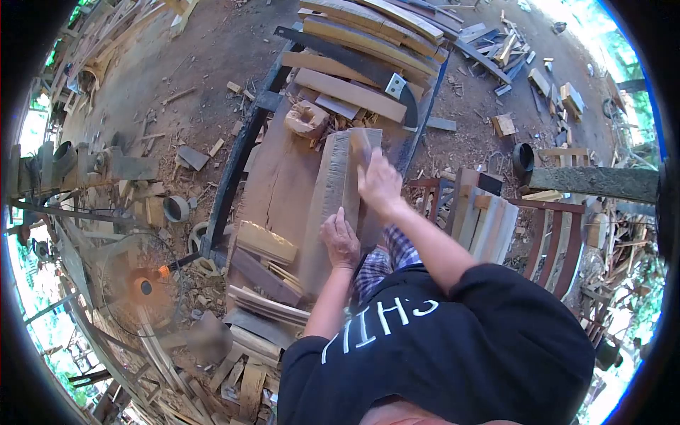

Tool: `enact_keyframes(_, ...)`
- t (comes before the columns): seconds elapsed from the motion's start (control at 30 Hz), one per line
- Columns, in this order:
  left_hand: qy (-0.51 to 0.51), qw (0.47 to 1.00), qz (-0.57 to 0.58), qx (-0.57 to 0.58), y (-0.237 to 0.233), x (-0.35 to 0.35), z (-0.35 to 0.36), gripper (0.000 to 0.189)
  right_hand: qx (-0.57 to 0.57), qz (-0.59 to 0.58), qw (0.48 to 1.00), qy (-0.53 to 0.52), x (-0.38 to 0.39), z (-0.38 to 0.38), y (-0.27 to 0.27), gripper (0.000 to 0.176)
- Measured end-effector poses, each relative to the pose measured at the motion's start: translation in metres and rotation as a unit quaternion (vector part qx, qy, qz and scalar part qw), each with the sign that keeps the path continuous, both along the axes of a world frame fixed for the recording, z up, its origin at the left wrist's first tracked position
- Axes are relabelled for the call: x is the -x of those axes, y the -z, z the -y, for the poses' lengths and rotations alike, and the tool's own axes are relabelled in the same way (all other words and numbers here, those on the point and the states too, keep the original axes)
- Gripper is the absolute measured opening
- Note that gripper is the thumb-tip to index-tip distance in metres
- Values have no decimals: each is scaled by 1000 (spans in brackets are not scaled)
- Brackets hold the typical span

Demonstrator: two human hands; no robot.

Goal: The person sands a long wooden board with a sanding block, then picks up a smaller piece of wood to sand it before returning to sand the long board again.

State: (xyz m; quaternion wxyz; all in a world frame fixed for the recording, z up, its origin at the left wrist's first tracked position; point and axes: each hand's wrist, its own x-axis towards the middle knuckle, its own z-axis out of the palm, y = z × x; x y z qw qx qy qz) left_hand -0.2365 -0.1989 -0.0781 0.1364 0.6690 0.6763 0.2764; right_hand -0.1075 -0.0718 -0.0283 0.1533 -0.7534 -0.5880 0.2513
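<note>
A thick wooden beam (331,180) lies lengthwise on the workbench (273,188), close to my body. My left hand (340,239) holds its near right side, one finger stretched along the wood and the others curled. Farther up, my right hand (380,183) is closed round a small pale wooden block (365,140) at the beam's far right end. Motion blurs the block near my fingers, and my palm hides part of it. Left of the beam's far end sits a rough wooden lump with a hollow (307,119).
Across the bench's far end lie a dark-bladed handsaw (340,53) and stacked curved planks (372,39). Short wood pieces (265,241) lie at the near left. An orange-centred fan (146,287) stands left; a slatted wooden chair (556,241) stands right. Offcuts litter the dirt floor.
</note>
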Motion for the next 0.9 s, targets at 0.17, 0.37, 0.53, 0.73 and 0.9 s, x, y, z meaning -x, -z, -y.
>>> enact_keyframes(0.17,7,1000,-25,1,-4,0,1,47,95,57,993,-50,-28,-138,-10,52)
enact_keyframes(0.37,-8,999,-39,12,-7,-3,1,65,-22,-217,968,-121,-105,-129,8,59)
enact_keyframes(0.53,2,999,-36,11,-7,1,1,65,34,-355,933,-41,-131,-89,5,55)
enact_keyframes(0.73,-69,995,-40,68,-30,25,31,58,47,-264,962,-50,-124,-78,0,57)
enact_keyframes(0.9,-111,991,-73,27,-30,-17,-39,49,58,-288,950,-106,-81,-72,-6,50)
